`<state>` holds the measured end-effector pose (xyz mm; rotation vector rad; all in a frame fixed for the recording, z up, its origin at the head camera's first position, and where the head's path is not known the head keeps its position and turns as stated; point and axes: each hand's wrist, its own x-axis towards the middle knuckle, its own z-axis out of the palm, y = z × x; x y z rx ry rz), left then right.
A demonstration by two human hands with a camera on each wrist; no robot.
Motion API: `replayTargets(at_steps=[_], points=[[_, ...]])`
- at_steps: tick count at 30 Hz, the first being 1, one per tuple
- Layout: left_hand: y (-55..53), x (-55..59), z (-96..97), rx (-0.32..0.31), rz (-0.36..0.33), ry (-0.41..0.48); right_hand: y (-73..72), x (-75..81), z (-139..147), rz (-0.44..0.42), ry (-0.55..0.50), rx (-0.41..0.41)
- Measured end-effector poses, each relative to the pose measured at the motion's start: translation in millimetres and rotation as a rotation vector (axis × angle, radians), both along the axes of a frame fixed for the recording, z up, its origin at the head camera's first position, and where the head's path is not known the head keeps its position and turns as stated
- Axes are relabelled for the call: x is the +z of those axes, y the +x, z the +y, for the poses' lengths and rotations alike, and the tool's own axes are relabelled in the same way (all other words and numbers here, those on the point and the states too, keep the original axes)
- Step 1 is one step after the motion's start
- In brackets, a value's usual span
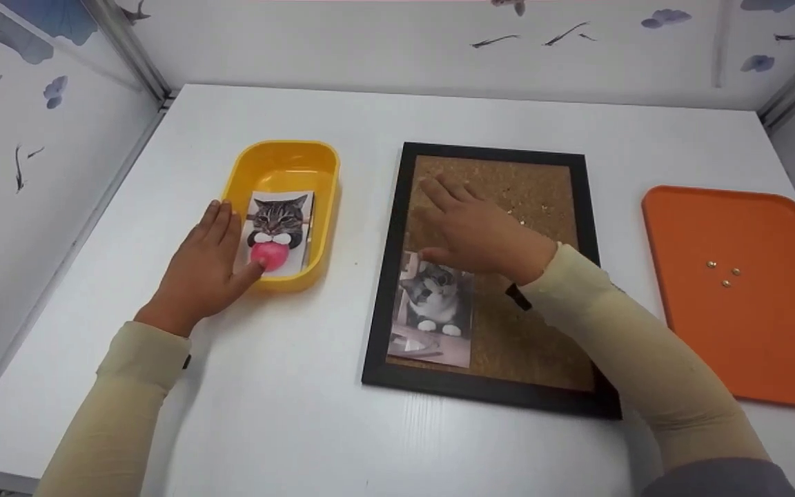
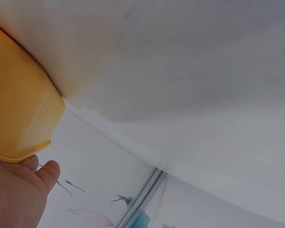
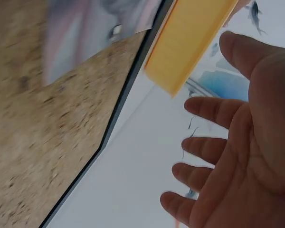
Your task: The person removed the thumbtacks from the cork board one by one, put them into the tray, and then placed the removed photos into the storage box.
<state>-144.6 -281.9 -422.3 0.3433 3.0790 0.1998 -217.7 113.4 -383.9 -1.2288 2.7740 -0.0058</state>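
Note:
A yellow tray [image 1: 334, 207] holds a stack of photos, the top one a tabby cat with a pink ball [image 1: 277, 228]. My left hand [image 1: 197, 269] touches the tray's left and near rim, fingers extended and thumb over the near edge; its fingertips also show under the rim in the left wrist view. Over the black-framed cork board [image 1: 528, 345], my right hand [image 1: 480, 231] holds nothing, its fingers apart in the right wrist view. Below its thumb a photo of a grey and white cat [image 1: 432, 317] lies at the board's lower left, a small shiny pin [image 3: 116, 30] near its edge.
To the right, an orange tray [image 1: 770, 331] carries three small gold pins [image 1: 727, 283]. Tiny shiny specks [image 1: 522, 222] dot the upper right part of the cork. Patterned white panels [image 1: 397, 48] border the white table [image 1: 287, 414] at its back and left.

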Motion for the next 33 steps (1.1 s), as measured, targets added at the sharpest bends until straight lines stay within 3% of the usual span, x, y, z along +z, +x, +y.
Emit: replayTargets(at_steps=[6,13,20,27,33], points=[[-1.6,2.2,-1.9,0.009,0.014,-0.003,1.4,-4.4,24.2,-0.017,0.039,0.018],[0.0,2.4,1.0,0.004,-0.001,0.004,-0.9,-18.4,40.5,-0.023,0.031,0.104],[2.2,0.1,-1.3,-0.024,0.033,0.007,0.0,-29.2,42.2,-0.124,0.039,0.084],[3.9,1.1,-2.1,-0.009,0.011,0.005,1.3,-32.2,34.6,-0.197,0.108,0.049],[0.7,-0.3,-1.0,0.003,0.004,0.023,3.2,-38.3,33.2,-0.210,0.161,0.039]])
